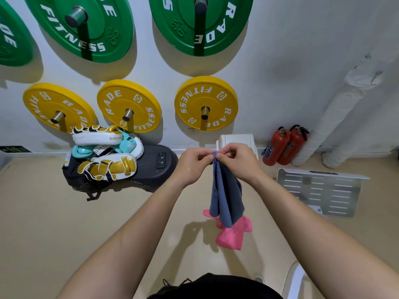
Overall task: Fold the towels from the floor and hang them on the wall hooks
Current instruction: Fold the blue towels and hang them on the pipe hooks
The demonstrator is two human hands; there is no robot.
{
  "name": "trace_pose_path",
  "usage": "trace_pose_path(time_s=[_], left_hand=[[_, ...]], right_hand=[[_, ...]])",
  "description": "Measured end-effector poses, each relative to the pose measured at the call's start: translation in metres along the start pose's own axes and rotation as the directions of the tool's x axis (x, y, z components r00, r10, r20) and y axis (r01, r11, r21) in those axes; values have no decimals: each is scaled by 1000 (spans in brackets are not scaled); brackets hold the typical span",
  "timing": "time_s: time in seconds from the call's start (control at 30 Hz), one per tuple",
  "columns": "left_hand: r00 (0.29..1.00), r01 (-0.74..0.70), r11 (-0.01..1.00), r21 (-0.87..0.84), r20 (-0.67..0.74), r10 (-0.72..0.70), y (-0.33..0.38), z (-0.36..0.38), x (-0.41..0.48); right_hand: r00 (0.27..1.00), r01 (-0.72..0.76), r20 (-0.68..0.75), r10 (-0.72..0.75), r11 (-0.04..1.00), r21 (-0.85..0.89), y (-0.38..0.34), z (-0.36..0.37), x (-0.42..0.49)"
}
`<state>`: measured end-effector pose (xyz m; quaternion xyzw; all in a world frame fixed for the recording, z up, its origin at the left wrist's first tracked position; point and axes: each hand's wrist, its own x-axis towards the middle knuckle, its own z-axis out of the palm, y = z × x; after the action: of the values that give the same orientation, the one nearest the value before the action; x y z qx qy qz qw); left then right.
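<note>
Left hand (192,164): fingers pinched on the top edge of the blue towel (226,195), just beside the right hand.
Right hand (235,161): fingers pinched on the same top edge; both hands nearly touching.
Blue towel: held up in front of the person, hanging down in loose vertical folds, clear of the floor (54,212).
Pink towel (232,233): crumpled on the floor, directly under the hanging blue towel.
Wall (291,50): carries yellow weight plates (206,103) below green weight plates (200,24) on pegs.
Floor, left: boxing pads (101,152) piled on a dark case.
Floor, right: two red fire extinguishers (285,145) against the wall; perforated metal panel (319,193) nearby.
</note>
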<state>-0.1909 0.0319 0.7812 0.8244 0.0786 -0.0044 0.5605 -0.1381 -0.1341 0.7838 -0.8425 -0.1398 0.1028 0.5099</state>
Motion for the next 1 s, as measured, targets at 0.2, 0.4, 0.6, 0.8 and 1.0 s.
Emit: trace_pose_path(time_s=[0.2, 0.4, 0.6, 0.8, 1.0], left_hand=[[999, -32, 999, 12, -5, 32, 0, -5, -3], [993, -82, 986, 144, -69, 93, 12, -17, 6], [964, -123, 969, 213, -205, 168, 19, -39, 17], [975, -183, 945, 271, -76, 210, 21, -49, 15], [979, -192, 953, 236, -20, 202, 25, -43, 6]], right_hand=[[999, -13, 33, 15, 999, -47, 3, -3, 0], [969, 98, 241, -55, 981, -168, 7, -6, -3], [874, 165, 485, 11, 933, -320, 26, 10, -27], [987, 142, 116, -111, 941, -306, 12, 8, -10], [971, 169, 217, -97, 924, -344, -6, 18, 6]])
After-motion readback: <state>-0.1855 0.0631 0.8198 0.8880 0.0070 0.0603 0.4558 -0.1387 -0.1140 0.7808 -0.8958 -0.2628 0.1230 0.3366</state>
